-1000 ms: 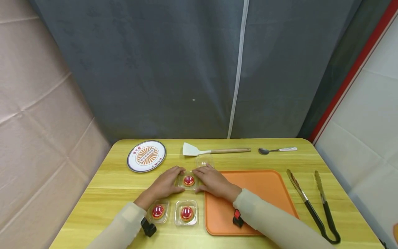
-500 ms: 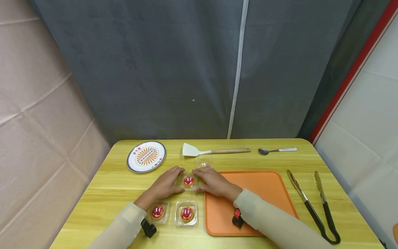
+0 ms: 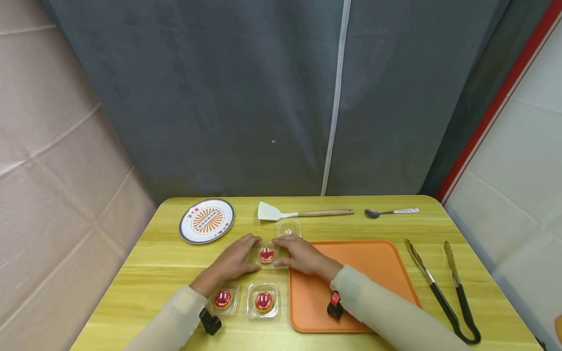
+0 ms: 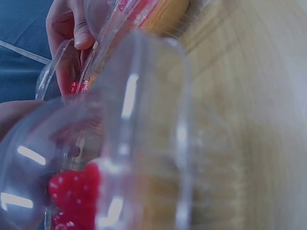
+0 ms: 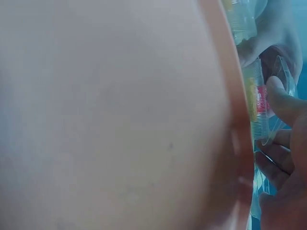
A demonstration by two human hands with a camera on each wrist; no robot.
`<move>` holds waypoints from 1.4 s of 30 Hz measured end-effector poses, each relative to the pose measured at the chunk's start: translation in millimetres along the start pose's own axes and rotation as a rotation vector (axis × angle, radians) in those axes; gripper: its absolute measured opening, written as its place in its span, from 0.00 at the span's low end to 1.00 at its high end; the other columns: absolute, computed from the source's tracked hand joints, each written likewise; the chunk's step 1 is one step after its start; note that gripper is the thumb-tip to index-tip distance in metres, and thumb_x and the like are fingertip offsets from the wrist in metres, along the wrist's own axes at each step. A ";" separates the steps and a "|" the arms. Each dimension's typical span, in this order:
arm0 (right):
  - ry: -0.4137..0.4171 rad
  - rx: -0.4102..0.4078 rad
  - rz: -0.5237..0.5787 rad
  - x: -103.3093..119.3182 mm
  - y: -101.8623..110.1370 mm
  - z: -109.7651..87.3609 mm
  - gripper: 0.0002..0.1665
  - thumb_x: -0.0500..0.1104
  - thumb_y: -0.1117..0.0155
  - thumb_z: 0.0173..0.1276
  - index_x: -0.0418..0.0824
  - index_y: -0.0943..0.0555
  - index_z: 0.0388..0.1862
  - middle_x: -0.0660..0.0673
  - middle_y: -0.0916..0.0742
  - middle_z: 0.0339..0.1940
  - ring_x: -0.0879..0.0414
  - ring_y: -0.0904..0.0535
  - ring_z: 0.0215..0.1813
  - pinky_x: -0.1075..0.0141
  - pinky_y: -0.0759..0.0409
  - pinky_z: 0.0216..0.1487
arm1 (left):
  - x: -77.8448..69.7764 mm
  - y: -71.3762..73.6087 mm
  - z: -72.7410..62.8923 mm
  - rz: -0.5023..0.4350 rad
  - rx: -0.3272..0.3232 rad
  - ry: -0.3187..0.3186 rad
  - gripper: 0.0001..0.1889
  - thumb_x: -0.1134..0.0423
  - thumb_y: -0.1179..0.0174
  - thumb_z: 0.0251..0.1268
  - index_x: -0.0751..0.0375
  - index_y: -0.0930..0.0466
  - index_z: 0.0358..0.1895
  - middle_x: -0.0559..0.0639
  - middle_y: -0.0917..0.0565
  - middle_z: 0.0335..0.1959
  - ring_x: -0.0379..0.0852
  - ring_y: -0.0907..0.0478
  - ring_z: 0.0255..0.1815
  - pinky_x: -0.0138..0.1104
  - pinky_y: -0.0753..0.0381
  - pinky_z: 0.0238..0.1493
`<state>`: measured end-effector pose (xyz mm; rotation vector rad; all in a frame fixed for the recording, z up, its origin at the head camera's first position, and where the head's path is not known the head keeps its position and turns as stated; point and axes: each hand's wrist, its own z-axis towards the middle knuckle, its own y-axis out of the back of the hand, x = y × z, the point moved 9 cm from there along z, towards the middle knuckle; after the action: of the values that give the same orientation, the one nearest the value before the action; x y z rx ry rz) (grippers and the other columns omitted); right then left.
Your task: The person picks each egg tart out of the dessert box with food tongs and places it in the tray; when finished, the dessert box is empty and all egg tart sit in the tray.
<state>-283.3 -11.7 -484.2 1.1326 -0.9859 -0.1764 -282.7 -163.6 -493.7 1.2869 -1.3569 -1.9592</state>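
A small tart with a glossy red top sits in a clear plastic box [image 3: 266,256], left of the orange tray in the head view. My left hand [image 3: 234,258] grips the box's left side, thumb at the near corner and fingers at the far one. Opposite it, my right hand [image 3: 303,255] holds the right side. Up close in the right wrist view, a clear plastic lid [image 5: 286,72] leans away from the base, my right thumb [image 5: 276,85] against it. Two more boxed tarts, a left one [image 3: 223,299] and a middle one [image 3: 264,301], lie nearer me.
An orange tray [image 3: 351,312] lies right of the boxes, under the right forearm. Behind the hands are a clear domed plastic piece [image 3: 290,226], a spatula [image 3: 325,213] and a patterned plate [image 3: 189,226]. A spoon [image 3: 373,213] and black-handled tongs [image 3: 443,302] lie at right.
My right thumb and fingers have shifted very slightly at the box's right side. The left hand, the other boxes and the tray stay in place.
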 end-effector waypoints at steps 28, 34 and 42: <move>-0.026 -0.046 -0.058 3.7 3.1 1.6 0.47 0.62 0.29 0.66 0.38 0.29 0.76 0.41 0.23 0.74 0.46 0.31 0.77 0.45 0.52 0.84 | 1.0 8.8 2.6 0.008 0.075 -0.023 0.51 0.43 0.20 0.48 0.60 0.33 0.75 0.52 0.24 0.67 0.51 0.27 0.67 0.48 0.26 0.71; -0.021 -0.053 -0.060 7.0 7.2 0.6 0.47 0.62 0.29 0.66 0.38 0.29 0.76 0.41 0.22 0.73 0.45 0.31 0.77 0.44 0.52 0.84 | -0.2 12.8 2.5 0.008 0.100 -0.003 0.51 0.40 0.22 0.51 0.59 0.34 0.75 0.51 0.24 0.67 0.53 0.27 0.69 0.50 0.26 0.71; -0.035 -0.050 0.020 15.9 21.4 -3.2 0.46 0.61 0.30 0.68 0.41 0.31 0.78 0.40 0.25 0.76 0.42 0.34 0.79 0.43 0.49 0.83 | -7.0 29.8 0.6 0.002 0.043 0.000 0.48 0.36 0.27 0.56 0.58 0.31 0.75 0.53 0.25 0.70 0.58 0.29 0.72 0.55 0.28 0.72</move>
<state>-279.0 -8.8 -457.8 1.0763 -1.0183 -0.2044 -284.4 -170.8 -464.0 1.3046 -1.4071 -1.9384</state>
